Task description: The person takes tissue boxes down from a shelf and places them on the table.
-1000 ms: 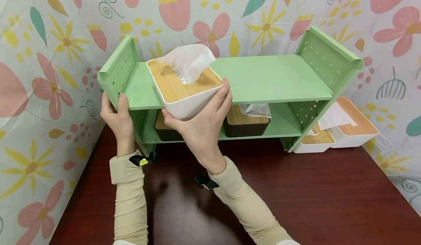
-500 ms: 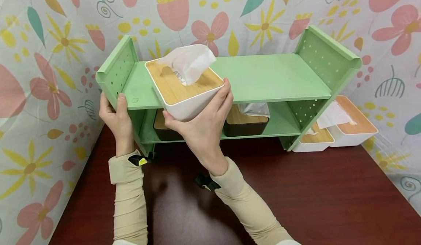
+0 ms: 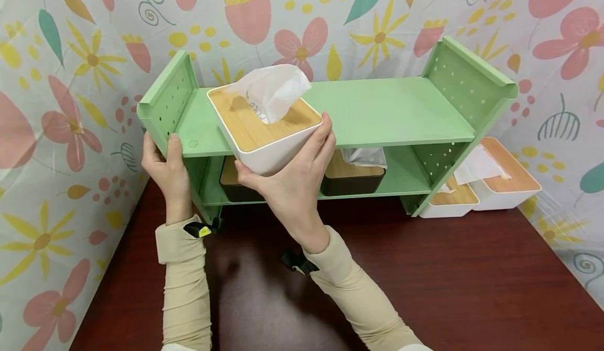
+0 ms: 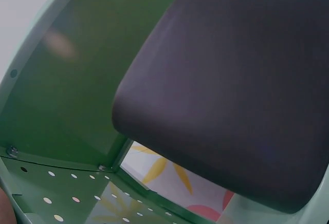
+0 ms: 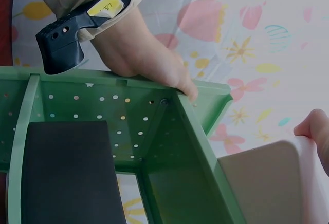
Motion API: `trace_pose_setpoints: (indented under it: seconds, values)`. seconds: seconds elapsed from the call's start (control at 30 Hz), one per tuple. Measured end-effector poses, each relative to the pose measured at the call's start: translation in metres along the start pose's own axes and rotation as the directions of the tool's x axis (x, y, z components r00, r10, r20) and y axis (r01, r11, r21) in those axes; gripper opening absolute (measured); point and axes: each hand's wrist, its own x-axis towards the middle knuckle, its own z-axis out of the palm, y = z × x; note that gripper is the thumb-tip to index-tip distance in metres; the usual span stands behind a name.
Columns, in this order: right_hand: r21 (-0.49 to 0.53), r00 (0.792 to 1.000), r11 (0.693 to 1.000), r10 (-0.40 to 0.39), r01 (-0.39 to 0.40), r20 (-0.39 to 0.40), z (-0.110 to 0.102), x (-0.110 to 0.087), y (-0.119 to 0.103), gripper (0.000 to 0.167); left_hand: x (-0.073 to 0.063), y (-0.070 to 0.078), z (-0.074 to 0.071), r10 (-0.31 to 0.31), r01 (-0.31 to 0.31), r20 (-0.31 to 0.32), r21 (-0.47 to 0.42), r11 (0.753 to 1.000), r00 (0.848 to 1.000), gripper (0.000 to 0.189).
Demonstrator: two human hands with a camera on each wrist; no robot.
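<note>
My right hand (image 3: pixel 299 183) grips a white tissue box (image 3: pixel 273 152) with a wooden lid and a tissue (image 3: pixel 276 91) sticking out. The box is tilted, its lid facing the head camera, at the front edge of the green shelf's (image 3: pixel 387 112) upper board. My left hand (image 3: pixel 172 173) holds the shelf's left side panel (image 3: pixel 172 97), thumb on the near side. In the right wrist view, the white box's wall (image 5: pixel 262 183) stands beside the upper board, with my right thumb (image 5: pixel 316 136) at its edge. The box hides part of my right fingers.
Two dark tissue boxes with wooden lids, one at the left (image 3: pixel 236 188) and one in the middle (image 3: pixel 354 181), sit on the lower board. Two white tissue boxes, one smaller (image 3: pixel 450 204) and one larger (image 3: pixel 509 188), stand right of the shelf on the dark red table (image 3: pixel 424 277).
The white tissue box in my right hand has shifted very slightly toward me. My left hand stays on the side panel.
</note>
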Motion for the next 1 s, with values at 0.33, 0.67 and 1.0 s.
trace_pose_setpoints:
  seconds: [0.33, 0.67, 1.0]
  values:
    - [0.008, 1.0, 1.0, 0.002, -0.002, 0.005, -0.003, 0.0, 0.0, 0.13, 0.001, 0.002, 0.001, 0.025, -0.025, 0.009, 0.014, 1.0, 1.0, 0.029]
    - [0.0, 1.0, 1.0, 0.016, -0.016, 0.015, -0.007, 0.0, 0.0, 0.129, -0.004, 0.014, 0.007, -0.006, 0.006, -0.006, 0.004, 1.0, 1.0, 0.028]
    - [0.009, 1.0, 1.0, 0.016, -0.016, 0.023, -0.011, 0.0, 0.0, 0.13, -0.002, 0.004, 0.003, -0.001, 0.001, -0.008, 0.005, 1.0, 1.0, 0.028]
